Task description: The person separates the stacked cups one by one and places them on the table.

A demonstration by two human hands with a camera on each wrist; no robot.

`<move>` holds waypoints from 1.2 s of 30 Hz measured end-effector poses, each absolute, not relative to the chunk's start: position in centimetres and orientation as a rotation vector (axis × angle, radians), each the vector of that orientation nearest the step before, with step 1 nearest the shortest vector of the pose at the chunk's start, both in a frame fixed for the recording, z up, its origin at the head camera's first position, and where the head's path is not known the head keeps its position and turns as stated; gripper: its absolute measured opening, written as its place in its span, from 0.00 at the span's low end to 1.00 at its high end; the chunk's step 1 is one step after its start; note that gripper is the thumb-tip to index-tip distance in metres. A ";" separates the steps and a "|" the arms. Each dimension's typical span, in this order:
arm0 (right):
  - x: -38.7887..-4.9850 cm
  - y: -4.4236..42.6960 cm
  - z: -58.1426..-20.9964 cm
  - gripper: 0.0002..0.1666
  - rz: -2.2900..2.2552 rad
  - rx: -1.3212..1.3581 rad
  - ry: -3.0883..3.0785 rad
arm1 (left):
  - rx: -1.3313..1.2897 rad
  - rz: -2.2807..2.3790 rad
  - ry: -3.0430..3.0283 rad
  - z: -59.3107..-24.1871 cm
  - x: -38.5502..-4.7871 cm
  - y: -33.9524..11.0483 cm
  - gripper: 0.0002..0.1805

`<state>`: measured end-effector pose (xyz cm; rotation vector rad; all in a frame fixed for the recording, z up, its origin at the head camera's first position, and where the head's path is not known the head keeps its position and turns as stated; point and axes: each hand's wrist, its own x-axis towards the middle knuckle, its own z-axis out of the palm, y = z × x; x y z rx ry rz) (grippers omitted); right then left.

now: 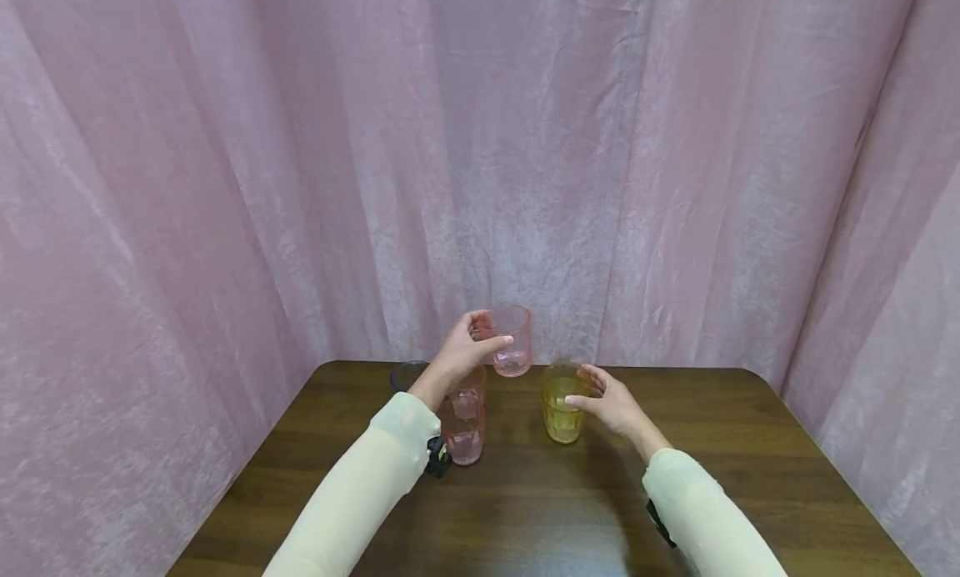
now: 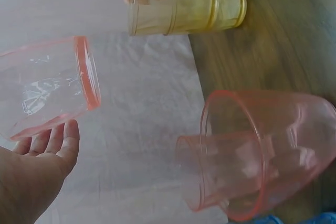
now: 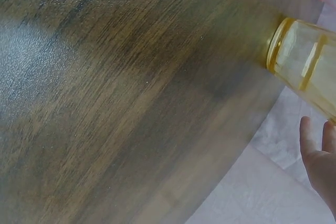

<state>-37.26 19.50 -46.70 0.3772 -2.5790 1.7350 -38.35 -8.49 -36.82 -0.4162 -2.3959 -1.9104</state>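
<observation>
My left hand grips a clear pink cup in the air, thumb on the near side and fingers behind. In the left wrist view this cup lies along the fingers of the left hand. My right hand holds the upper right side of yellow cups, which look nested, one rim above another; whether their base touches the table I cannot tell. The right wrist view shows the yellow base and part of the right hand. Below my left forearm stands a pink stack, partly hidden.
A blue-rimmed cup stands left of the pink stack, mostly behind the left forearm. In the left wrist view, a smaller pink cup sits inside a larger one. The wooden table ends at a pink curtain.
</observation>
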 end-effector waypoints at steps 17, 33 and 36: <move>-37.1 19.5 -46.7 0.47 1.748 0.366 -2.585 | -0.414 -1.885 -2.428 -37.4 -35.6 -13.4 0.44; -37.0 19.5 -47.0 0.49 1.752 0.364 -2.576 | -0.426 -1.869 -2.421 -39.2 -33.1 -16.5 0.40; -37.0 19.4 -46.9 0.49 1.755 0.368 -2.579 | -0.421 -1.868 -2.426 -39.6 -32.6 -17.1 0.40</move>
